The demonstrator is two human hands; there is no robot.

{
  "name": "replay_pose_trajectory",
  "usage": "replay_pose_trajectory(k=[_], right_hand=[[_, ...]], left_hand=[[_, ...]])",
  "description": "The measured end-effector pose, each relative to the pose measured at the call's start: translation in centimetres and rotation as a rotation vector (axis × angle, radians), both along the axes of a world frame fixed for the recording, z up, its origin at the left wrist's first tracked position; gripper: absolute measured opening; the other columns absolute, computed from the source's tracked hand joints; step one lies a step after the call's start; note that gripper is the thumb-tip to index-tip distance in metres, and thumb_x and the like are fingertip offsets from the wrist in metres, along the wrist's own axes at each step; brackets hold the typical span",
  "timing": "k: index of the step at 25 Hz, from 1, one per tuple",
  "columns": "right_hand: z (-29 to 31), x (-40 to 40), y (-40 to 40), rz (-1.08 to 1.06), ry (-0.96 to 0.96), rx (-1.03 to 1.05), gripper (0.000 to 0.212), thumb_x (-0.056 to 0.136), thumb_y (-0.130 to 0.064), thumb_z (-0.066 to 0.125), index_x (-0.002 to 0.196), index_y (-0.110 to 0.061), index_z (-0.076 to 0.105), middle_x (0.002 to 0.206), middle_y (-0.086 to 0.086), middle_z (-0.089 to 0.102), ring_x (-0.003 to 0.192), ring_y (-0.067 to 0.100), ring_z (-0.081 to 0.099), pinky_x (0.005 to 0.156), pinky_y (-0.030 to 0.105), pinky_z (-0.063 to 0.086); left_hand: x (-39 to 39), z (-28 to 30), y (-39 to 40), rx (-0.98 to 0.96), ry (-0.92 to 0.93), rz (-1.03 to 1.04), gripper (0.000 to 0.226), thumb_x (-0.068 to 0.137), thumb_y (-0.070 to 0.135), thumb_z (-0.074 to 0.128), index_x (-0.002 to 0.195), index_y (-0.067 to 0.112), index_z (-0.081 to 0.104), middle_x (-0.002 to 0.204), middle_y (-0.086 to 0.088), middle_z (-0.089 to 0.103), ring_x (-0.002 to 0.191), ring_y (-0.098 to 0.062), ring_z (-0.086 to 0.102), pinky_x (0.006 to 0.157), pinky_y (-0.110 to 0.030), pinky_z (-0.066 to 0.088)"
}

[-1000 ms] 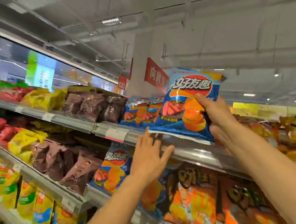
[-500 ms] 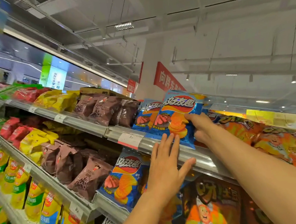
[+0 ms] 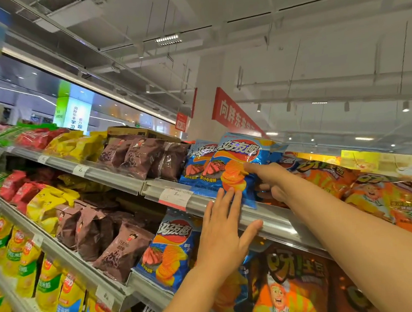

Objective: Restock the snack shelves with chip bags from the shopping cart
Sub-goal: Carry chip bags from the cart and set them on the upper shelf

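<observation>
right hand pinches one blue chip bag upright on top shelf, centre frame | left hand flat, fingers spread, fingertips touching bag's lower edge | two matching blue bags just left | three brown bags further left

blue chip bag "好友趣", price tag "5", red banner "向胖东来"

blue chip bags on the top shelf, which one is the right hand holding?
The front blue bag, rightmost and nearest the camera. The right hand grips its right edge, thumb on its front; its bottom overhangs the shelf rail. The blue bag behind is untouched.
</observation>
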State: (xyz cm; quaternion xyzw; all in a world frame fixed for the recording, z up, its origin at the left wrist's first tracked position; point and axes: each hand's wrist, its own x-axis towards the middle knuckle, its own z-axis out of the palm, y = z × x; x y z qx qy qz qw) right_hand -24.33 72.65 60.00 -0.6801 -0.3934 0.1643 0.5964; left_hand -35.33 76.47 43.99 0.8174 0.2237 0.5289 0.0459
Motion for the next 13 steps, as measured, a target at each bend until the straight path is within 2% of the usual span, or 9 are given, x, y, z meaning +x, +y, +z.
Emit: replay_pose_trajectory(k=[3, 4, 5, 7, 10, 11, 13], right_hand=[[-0.3, 0.3, -2.7, -0.010, -0.060, 0.089, 0.071, 0.088, -0.038, 0.074, 0.144, -0.008, 0.042, 0.120, 0.010, 0.056, 0.091, 0.021, 0.057, 0.071, 0.038, 0.050], [-0.4, 0.3, -3.8, -0.012, -0.105, 0.120, 0.073, 0.088, -0.038, 0.074, 0.146, -0.009, 0.040, 0.123, 0.009, 0.055, 0.092, 0.019, 0.057, 0.077, 0.041, 0.052], [-0.6, 0.4, -5.2, -0.006, -0.150, 0.146, 0.073, 0.088, -0.038, 0.074, 0.147, -0.011, 0.039, 0.128, 0.007, 0.055, 0.099, 0.019, 0.059, 0.081, 0.042, 0.052], [-1.0, 0.9, -9.1, 0.009, -0.256, 0.195, 0.070, 0.089, -0.038, 0.073, 0.147, -0.019, 0.041, 0.132, 0.003, 0.059, 0.112, 0.019, 0.061, 0.079, 0.033, 0.051], [-2.6, 2.3, -16.1, -0.013, -0.449, 0.315, 0.063, 0.088, -0.036, 0.075, 0.142, -0.030, 0.044, 0.111, -0.004, 0.068, 0.101, 0.004, 0.064, 0.071, 0.018, 0.048], [-3.3, 3.0, -18.5, -0.022, -0.484, 0.355, 0.061, 0.088, -0.033, 0.075, 0.141, -0.031, 0.045, 0.108, -0.003, 0.068, 0.099, 0.004, 0.065, 0.075, 0.016, 0.049], [-5.2, 4.9, -24.2, -0.064, -0.498, 0.412, 0.057, 0.088, -0.026, 0.075, 0.138, -0.028, 0.048, 0.109, 0.001, 0.069, 0.101, 0.010, 0.066, 0.089, 0.023, 0.051]], left_hand=[[-0.7, 0.8, -0.7, -0.035, 0.074, 0.008, 0.079, 0.097, 0.073, 0.023, 0.162, 0.032, 0.002, 0.169, 0.014, -0.005, 0.152, -0.002, -0.019, 0.128, -0.039, -0.001], [-1.0, 0.9, -1.1, -0.055, 0.081, 0.012, 0.078, 0.098, 0.071, 0.026, 0.162, 0.032, 0.002, 0.170, 0.012, -0.004, 0.153, -0.004, -0.017, 0.127, -0.041, 0.001], [-1.1, 1.0, -1.8, -0.073, 0.072, 0.009, 0.077, 0.099, 0.068, 0.029, 0.162, 0.032, 0.003, 0.170, 0.011, -0.004, 0.154, -0.007, -0.013, 0.127, -0.043, 0.004], [-0.6, 0.8, -4.5, -0.069, 0.021, -0.037, 0.075, 0.099, 0.066, 0.031, 0.162, 0.031, 0.010, 0.170, 0.009, 0.000, 0.155, -0.009, -0.007, 0.126, -0.043, 0.009], [1.7, 0.2, -10.2, 0.047, -0.083, -0.194, 0.071, 0.099, 0.063, 0.032, 0.159, 0.026, 0.025, 0.167, 0.004, 0.016, 0.156, -0.011, 0.004, 0.126, -0.040, 0.017], [2.8, 0.1, -12.4, 0.094, -0.110, -0.254, 0.068, 0.100, 0.059, 0.035, 0.157, 0.023, 0.030, 0.165, 0.002, 0.022, 0.156, -0.013, 0.009, 0.125, -0.040, 0.021], [5.6, -0.3, -17.8, 0.170, -0.122, -0.374, 0.062, 0.101, 0.051, 0.041, 0.153, 0.017, 0.039, 0.161, -0.004, 0.031, 0.154, -0.019, 0.020, 0.122, -0.043, 0.027]])
